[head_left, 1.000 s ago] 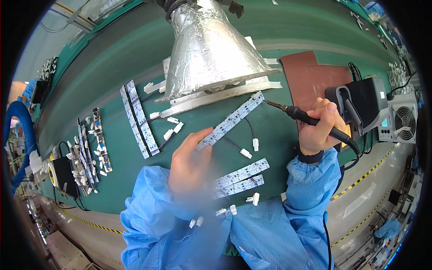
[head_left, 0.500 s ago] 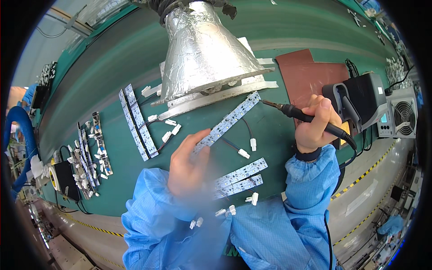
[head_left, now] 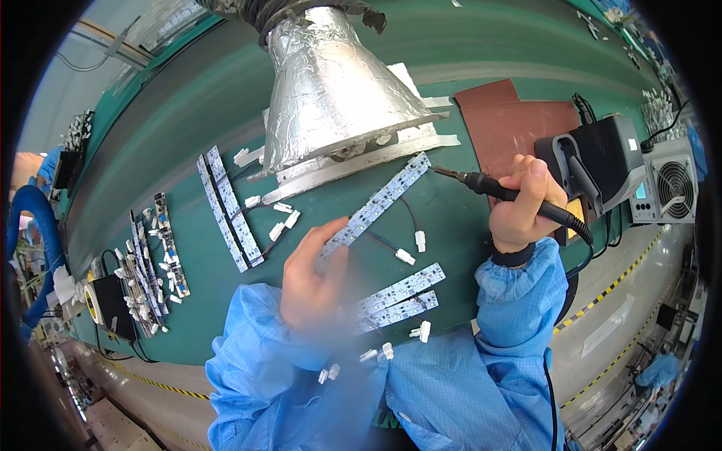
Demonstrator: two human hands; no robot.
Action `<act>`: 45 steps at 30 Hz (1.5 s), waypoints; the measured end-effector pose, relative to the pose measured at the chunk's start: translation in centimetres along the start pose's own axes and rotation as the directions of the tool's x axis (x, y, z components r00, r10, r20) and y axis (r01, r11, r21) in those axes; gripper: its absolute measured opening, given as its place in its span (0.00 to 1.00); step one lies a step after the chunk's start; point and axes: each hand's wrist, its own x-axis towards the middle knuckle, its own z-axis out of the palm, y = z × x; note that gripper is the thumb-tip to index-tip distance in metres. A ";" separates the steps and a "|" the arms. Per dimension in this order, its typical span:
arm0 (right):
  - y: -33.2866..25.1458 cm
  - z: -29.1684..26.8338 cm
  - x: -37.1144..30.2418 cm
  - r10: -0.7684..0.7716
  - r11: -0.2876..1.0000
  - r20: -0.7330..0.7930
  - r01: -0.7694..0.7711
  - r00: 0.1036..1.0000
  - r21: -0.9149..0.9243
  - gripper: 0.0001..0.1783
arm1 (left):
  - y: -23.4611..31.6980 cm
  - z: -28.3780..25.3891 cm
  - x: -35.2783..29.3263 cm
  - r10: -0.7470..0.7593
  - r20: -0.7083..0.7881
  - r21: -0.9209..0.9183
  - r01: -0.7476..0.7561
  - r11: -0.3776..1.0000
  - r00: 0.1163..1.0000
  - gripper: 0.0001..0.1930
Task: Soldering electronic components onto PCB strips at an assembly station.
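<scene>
My left hand (head_left: 312,274) is closed on the lower end of a long white circuit board strip (head_left: 380,199), which slants up and to the right. Wires with white connectors (head_left: 420,240) hang from the strip. In my right hand (head_left: 526,203) is a soldering iron (head_left: 489,186), held like a pen. Its tip points left, close to the strip's upper end; whether they touch I cannot tell. Two more strips (head_left: 402,289) lie just below, near my body, with white connectors beside them. Part of my left hand and sleeve is blurred.
A foil-covered hood (head_left: 338,98) stands at the back centre. Two strips (head_left: 226,210) lie left of it, with several more boards (head_left: 150,263) further left. A reddish-brown mat (head_left: 500,128), a black soldering station (head_left: 605,161) and a grey box with a fan (head_left: 669,188) are on the right.
The view has shifted slightly. Both hands keep their holds on the strip and the soldering iron, and the iron's tip stays near the strip's upper end.
</scene>
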 end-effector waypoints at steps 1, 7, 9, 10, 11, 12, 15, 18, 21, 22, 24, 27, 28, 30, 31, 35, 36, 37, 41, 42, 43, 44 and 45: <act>-0.1 0.1 0.0 -0.009 1.000 -0.007 0.009 1.000 0.003 0.25 | 0.0 -0.1 0.0 -0.001 0.001 0.008 0.001 1.000 1.000 0.17; 0.1 -0.4 1.7 0.015 0.999 -0.230 -0.003 0.973 0.054 0.24 | -0.6 -0.7 0.2 0.097 0.046 0.063 -0.100 0.993 0.994 0.19; 0.4 -0.3 1.8 0.018 0.997 -0.259 0.001 0.966 0.073 0.23 | 0.5 -1.0 0.1 0.119 0.051 0.173 -0.126 0.977 0.992 0.21; 0.4 -0.4 1.9 0.029 0.996 -0.250 -0.005 0.968 0.094 0.22 | 0.9 -1.0 0.1 0.217 0.053 0.277 -0.223 0.935 0.975 0.21; 0.5 -0.5 2.0 0.019 0.995 -0.265 0.007 0.964 0.096 0.21 | 1.3 -1.1 -0.2 0.246 0.062 0.311 -0.253 0.916 0.967 0.21; 0.3 -0.9 1.9 0.041 0.995 -0.218 -0.019 0.975 0.101 0.21 | 1.6 -1.4 -0.5 0.274 0.074 0.347 -0.282 0.895 0.959 0.21; 0.4 -1.4 1.9 0.037 0.993 -0.239 -0.008 0.970 0.119 0.21 | 4.2 -3.4 -3.2 0.205 0.025 0.364 -0.200 0.910 0.978 0.20; 0.5 -1.6 1.8 0.053 0.989 -0.246 -0.017 0.968 0.144 0.21 | 2.3 -7.3 -7.3 0.285 -0.019 0.426 -0.250 0.869 0.958 0.20; 0.2 -1.0 1.6 0.067 0.987 -0.212 -0.034 0.975 0.158 0.22 | 0.7 -10.7 -9.7 0.116 -0.302 0.142 -0.076 0.987 0.946 0.20; 0.1 -0.9 1.5 0.071 0.986 -0.212 -0.036 0.975 0.164 0.22 | 0.5 -11.2 -9.8 0.073 -0.390 0.041 -0.062 0.997 0.918 0.21; -0.1 -0.6 1.3 0.067 0.984 -0.190 -0.034 0.980 0.174 0.22 | -1.5 -12.3 -8.3 0.077 -0.572 0.053 -0.057 0.997 0.817 0.20; -0.4 -0.3 1.2 0.094 0.982 -0.208 -0.056 0.974 0.182 0.22 | -4.4 -12.1 -3.6 0.135 -0.583 0.118 -0.080 0.990 0.801 0.21; -0.3 -0.3 1.2 0.090 0.982 -0.203 -0.052 0.975 0.183 0.22 | -5.1 -12.0 -2.4 0.152 -0.538 0.219 -0.036 0.975 0.829 0.22; 0.3 -0.4 1.0 0.096 0.981 -0.171 -0.064 0.981 0.182 0.22 | -5.1 -11.4 -1.3 0.327 -0.456 0.586 0.003 0.810 0.828 0.25; 0.3 -0.4 1.1 0.095 0.981 -0.171 -0.063 0.981 0.184 0.22 | -5.2 -11.4 -1.0 0.339 -0.423 0.587 -0.030 0.809 0.841 0.25; 0.1 -0.5 1.1 0.099 0.981 -0.173 -0.067 0.980 0.181 0.22 | -5.5 -12.3 0.0 0.380 -0.300 0.626 -0.120 0.770 0.875 0.25; 0.1 -0.7 1.0 0.105 0.978 -0.150 -0.075 0.983 0.195 0.22 | -5.3 -12.3 0.1 0.382 -0.300 0.627 -0.121 0.770 0.874 0.25; 0.1 -0.5 1.0 0.104 0.978 -0.151 -0.074 0.983 0.197 0.22 | -4.9 -12.3 0.1 0.383 -0.269 0.682 -0.106 0.724 0.884 0.25; 0.4 -0.6 0.8 0.131 0.978 -0.176 -0.098 0.976 0.184 0.23 | -3.9 -12.3 -0.9 0.376 -0.256 0.728 -0.078 0.681 0.890 0.25; 0.5 -0.8 0.8 0.125 0.977 -0.157 -0.094 0.980 0.194 0.23 | -3.8 -12.2 -1.2 0.400 -0.275 0.734 -0.078 0.675 0.874 0.26; 0.4 -0.7 0.9 0.124 0.977 -0.159 -0.092 0.979 0.193 0.23 | -3.6 -12.1 -1.5 0.402 -0.273 0.734 -0.080 0.674 0.874 0.26; 0.3 -0.6 1.0 0.121 0.976 -0.161 -0.088 0.980 0.199 0.24 | -3.4 -11.7 -1.8 0.411 -0.245 0.737 -0.107 0.668 0.878 0.27; 0.1 -0.5 1.0 0.119 0.975 -0.159 -0.085 0.980 0.207 0.24 | -3.1 -11.4 -2.2 0.419 -0.220 0.739 -0.130 0.661 0.881 0.29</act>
